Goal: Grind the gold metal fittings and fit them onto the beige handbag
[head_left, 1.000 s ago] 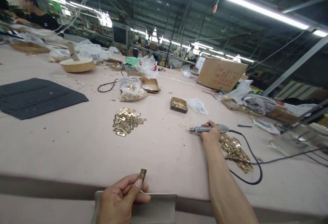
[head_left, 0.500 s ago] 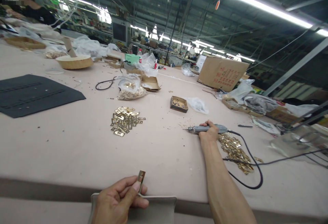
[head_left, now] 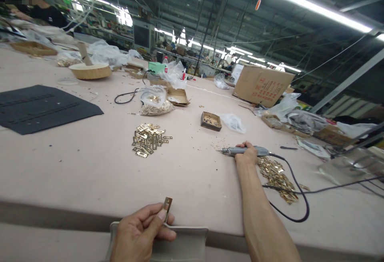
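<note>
My left hand [head_left: 147,230] pinches a small gold metal plate [head_left: 168,206] between thumb and fingers, above a grey panel [head_left: 186,240] at the table's front edge. My right hand [head_left: 246,155] is wrapped round a grey electric screwdriver [head_left: 234,151], which lies low over the table with its tip pointing left. A pile of flat gold plates [head_left: 148,139] lies in the middle of the table. Another pile of gold pieces [head_left: 277,180] is just right of my right forearm. A small box [head_left: 211,121] of tiny gold parts stands behind the screwdriver tip.
Black sheet [head_left: 45,108] at the left; clear bag of parts [head_left: 156,104] and roll of tape [head_left: 90,71] farther back. The screwdriver's black cable [head_left: 306,204] loops at the right. A large carton [head_left: 262,85] stands behind. A person [head_left: 45,12] is at the far left.
The view has shifted slightly, so things on the table appear a little to the right. Both hands keep the same holds.
</note>
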Demonstrator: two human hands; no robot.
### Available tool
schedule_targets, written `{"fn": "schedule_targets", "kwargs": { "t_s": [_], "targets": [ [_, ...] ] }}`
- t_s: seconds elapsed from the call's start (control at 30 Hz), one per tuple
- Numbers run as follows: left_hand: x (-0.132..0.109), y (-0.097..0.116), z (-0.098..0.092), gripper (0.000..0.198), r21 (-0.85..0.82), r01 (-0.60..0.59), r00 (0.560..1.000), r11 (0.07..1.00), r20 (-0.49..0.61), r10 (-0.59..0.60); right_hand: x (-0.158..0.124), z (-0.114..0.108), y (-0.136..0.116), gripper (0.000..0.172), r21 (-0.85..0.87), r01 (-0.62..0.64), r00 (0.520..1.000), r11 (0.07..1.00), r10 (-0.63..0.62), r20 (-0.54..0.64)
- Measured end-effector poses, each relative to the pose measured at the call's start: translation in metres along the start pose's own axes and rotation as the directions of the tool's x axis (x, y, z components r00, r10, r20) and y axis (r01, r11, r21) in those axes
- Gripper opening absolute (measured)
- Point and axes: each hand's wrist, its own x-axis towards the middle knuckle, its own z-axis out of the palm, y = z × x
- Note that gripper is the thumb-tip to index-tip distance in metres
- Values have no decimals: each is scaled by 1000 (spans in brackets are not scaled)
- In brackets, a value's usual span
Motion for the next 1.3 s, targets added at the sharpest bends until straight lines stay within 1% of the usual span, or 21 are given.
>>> {"fn": "schedule_targets", "kwargs": {
  "t_s": [0.17, 0.43, 0.67, 0.93, 1.03, 1.1, 1.2, 1.3],
  "targets": [
    [-1, 2, 0, 45, -4, 13, 1000, 1000, 3, -12, 3, 0, 2, 17, -3, 1, 999, 1000, -1, -41],
    [0, 0, -1, 45, 21, 8, 1000, 1000, 0, -8, -1, 3, 1, 15, 42, -30, 992, 999, 35, -123],
    [-1, 0, -1, 45, 35, -1, 1000, 999, -12, 1, -4, 7, 0, 17, 46, -21, 987, 999, 28, -156],
    [-1, 0, -1, 46, 16, 10, 1000, 1000, -3, -10, -6, 9, 0, 17, 16, -12, 988, 1000, 14, -152],
    [-1, -1, -1, 45, 5, 4, 1000, 1000, -18, -4, -13, 10, -5, 15, 31, -21, 991, 999, 25, -132],
    [-1, -1, 0, 44, -11, 2, 1000, 1000, -26, -2, -22, 11, -12, 16, 49, -42, 995, 998, 46, -91],
    [-3, 1, 2, 42, -17, -5, 1000, 1000, -16, 4, -43, 13, -28, 22, 78, -79, 997, 994, 78, 21],
    [-3, 2, 2, 41, -36, -7, 1000, 999, 5, 7, -71, 15, -45, 25, 107, -100, 985, 989, 84, 149]
  ]
}}
